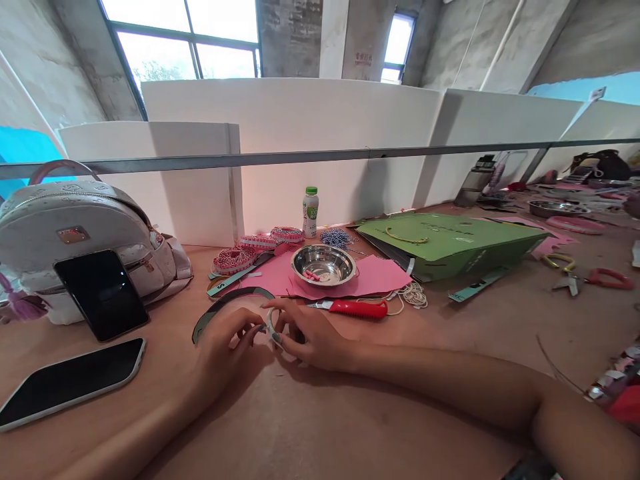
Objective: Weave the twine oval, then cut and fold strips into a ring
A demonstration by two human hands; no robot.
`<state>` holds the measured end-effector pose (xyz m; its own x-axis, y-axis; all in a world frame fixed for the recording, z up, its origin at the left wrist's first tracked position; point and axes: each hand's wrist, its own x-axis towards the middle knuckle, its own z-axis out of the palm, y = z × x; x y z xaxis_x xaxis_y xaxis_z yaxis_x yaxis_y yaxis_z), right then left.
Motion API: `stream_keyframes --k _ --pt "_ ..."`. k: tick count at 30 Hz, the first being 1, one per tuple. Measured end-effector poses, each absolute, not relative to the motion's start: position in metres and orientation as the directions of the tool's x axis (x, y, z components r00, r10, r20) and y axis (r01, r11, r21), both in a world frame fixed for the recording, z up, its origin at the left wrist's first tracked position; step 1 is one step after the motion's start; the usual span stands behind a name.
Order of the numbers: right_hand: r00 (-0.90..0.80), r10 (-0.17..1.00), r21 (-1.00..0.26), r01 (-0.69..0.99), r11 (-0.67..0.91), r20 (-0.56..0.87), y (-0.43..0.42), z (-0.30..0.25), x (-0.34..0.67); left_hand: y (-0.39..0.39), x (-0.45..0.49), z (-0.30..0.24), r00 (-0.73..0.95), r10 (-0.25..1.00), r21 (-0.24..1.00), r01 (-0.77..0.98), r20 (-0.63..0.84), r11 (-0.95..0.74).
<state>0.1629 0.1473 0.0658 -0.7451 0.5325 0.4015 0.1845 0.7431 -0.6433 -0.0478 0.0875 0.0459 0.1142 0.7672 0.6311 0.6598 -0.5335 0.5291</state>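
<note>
Right now the left hand [224, 341] and right hand [310, 337] are both clenched in, fingertips neatly pinching a small ring [273, 327] close and steady; a curved strip [227, 308] lies just beside the left hand.

Red cutter handle [358, 309], pink paper [380, 277], green bag [450, 240]

Daylight comes in through the far windows [180, 40], which are blown out. Scene is bright and even. Soft shadows under left hand [225, 350] and right hand [313, 337] on the table [320, 420]. Glare in steel bowl [323, 267]. Wide-angle bowing at edges, see metal rail [320, 155].
</note>
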Motion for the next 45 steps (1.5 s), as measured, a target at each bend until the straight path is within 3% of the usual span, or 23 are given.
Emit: stream_keyframes --k 5,8,11,15,18,20,23,25,28,31,38,45 --pt "-0.744 0.529 -0.600 0.218 0.770 0.409 0.148 0.065 0.162 0.086 -0.045 0.045 0.152 0.752 0.495 0.667 0.642 -0.557" --pt "-0.729 0.573 -0.691 0.192 0.697 0.375 0.150 0.063 0.162 0.085 -0.043 0.045 0.154 0.753 0.486 0.678 0.640 -0.552" --pt "-0.777 0.556 -0.829 0.082 0.553 0.294 0.153 0.062 0.162 0.082 -0.043 0.047 0.195 0.690 0.385 0.710 0.697 -0.589" --pt "-0.783 0.550 -0.893 -0.015 0.450 0.290 0.159 0.063 0.163 0.072 -0.046 0.052 0.499 0.551 0.169 0.619 0.669 -0.767" --pt "-0.705 0.625 -0.889 -0.018 0.457 0.335 0.164 0.063 0.164 0.066 -0.045 0.055 0.665 0.470 0.144 0.484 0.580 -0.863" --pt "-0.680 0.644 -0.879 0.000 0.477 0.350 0.165 0.063 0.165 0.066 -0.043 0.054 0.589 0.543 0.244 0.512 0.598 -0.823" --pt "-0.712 0.607 -0.847 0.033 0.531 0.353 0.165 0.062 0.167 0.073 -0.039 0.052 0.221 0.801 0.584 0.582 0.556 -0.566" --pt "-0.718 0.580 -0.769 0.096 0.632 0.386 0.164 0.062 0.168 0.077 -0.038 0.052 -0.001 0.899 0.781 0.497 0.437 -0.379" --pt "-0.674 0.575 -0.611 0.227 0.758 0.463 0.161 0.063 0.166 0.081 -0.038 0.053 -0.102 0.934 0.872 0.405 0.343 -0.276" --pt "-0.679 0.554 -0.585 0.221 0.780 0.482 0.158 0.066 0.165 0.082 -0.041 0.050 -0.040 0.919 0.801 0.506 0.391 -0.319" --pt "-0.787 0.415 -0.689 -0.016 0.725 0.456 0.158 0.064 0.164 0.085 -0.046 0.045 0.151 0.807 0.458 0.757 0.571 -0.466" --pt "-0.757 0.514 -0.812 -0.039 0.582 0.405 0.163 0.061 0.163 0.089 -0.052 0.046 0.233 0.756 0.321 0.800 0.612 -0.506"
